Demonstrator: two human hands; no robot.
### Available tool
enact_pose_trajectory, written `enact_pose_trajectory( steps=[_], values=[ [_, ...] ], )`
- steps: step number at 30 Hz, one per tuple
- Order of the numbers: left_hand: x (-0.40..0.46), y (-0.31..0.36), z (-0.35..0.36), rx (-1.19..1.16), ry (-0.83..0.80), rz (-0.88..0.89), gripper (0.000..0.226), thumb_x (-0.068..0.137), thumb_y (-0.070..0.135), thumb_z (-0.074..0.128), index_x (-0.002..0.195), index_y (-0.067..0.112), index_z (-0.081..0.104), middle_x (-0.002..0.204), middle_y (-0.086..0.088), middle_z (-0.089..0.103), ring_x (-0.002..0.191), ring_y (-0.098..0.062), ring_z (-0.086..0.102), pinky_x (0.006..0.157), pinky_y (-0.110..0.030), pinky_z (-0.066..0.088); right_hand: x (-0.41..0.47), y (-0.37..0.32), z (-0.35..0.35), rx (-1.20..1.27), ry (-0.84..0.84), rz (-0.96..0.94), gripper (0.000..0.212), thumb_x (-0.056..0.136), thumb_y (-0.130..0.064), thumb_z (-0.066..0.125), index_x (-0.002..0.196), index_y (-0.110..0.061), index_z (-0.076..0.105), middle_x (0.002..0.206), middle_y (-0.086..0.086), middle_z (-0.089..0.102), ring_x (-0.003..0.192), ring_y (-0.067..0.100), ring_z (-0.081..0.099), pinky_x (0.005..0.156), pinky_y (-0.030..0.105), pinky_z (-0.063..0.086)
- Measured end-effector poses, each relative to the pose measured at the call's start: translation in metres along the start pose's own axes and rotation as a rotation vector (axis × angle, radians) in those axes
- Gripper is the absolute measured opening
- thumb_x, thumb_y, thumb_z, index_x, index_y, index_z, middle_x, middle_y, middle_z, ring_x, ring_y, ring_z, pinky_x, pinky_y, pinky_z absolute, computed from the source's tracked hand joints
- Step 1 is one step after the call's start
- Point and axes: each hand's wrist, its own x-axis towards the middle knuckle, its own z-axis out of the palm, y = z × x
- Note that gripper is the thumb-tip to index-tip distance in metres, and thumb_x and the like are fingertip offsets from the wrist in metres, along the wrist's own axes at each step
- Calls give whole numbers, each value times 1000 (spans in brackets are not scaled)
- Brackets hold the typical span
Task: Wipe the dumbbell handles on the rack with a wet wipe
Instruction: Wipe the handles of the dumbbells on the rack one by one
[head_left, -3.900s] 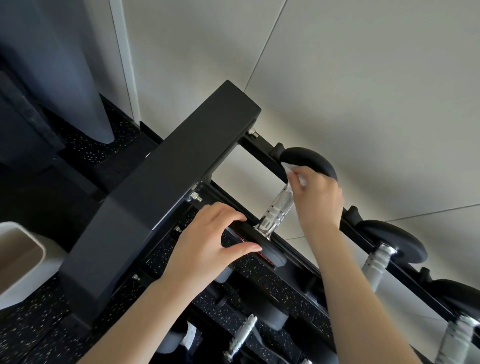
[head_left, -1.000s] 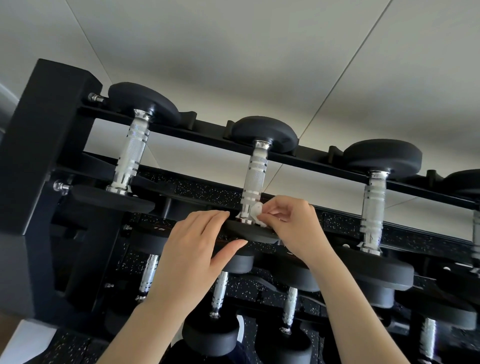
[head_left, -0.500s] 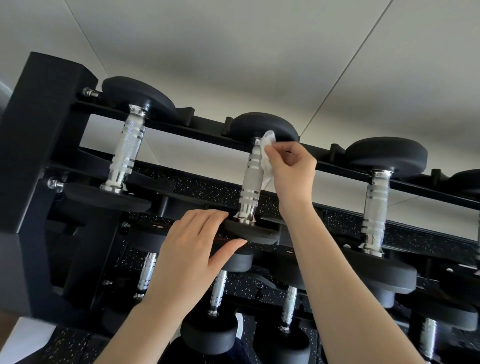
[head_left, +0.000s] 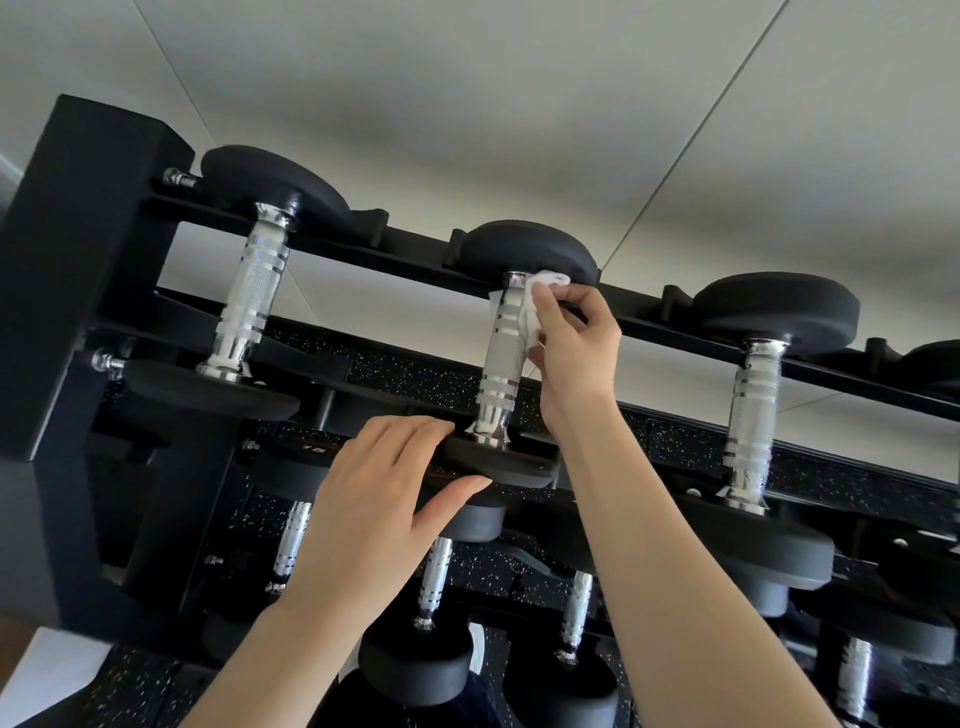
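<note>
Right hand pinches wipe against far end of middle handle. Left hand grips that dumbbell's near head.

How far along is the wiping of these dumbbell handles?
Nothing in this view proves any handle is finished. In hand: the right hand presses a white wet wipe against the upper part of the middle top-row handle, while the left hand steadies that dumbbell's near head. Likely left: the right-hand top-row handle and the lower-row handles. The left top-row handle shows no sign either way.
</note>
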Motion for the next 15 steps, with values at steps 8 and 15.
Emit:
enact_pose_trajectory(
  steps=[8, 15],
  values=[
    [0, 2, 1, -29, 18, -14, 52, 90, 53, 45, 113, 11, 64, 108, 4, 62, 105, -15, 55, 89, -25, 42, 7, 12, -10, 303, -300, 211, 12, 97, -19, 48, 86, -16, 48, 72, -1, 56, 62, 13, 49, 68, 30, 47],
    [-1, 1, 0, -9, 9, -20, 53, 90, 55, 44, 114, 12, 63, 109, 5, 62, 107, -14, 54, 88, -22, 42, 6, 19, -21, 292, -406, 249, 26, 98, -19, 44, 117, -2, 52, 94, 8, 63, 80, 17, 59, 77, 31, 52]
  ],
)
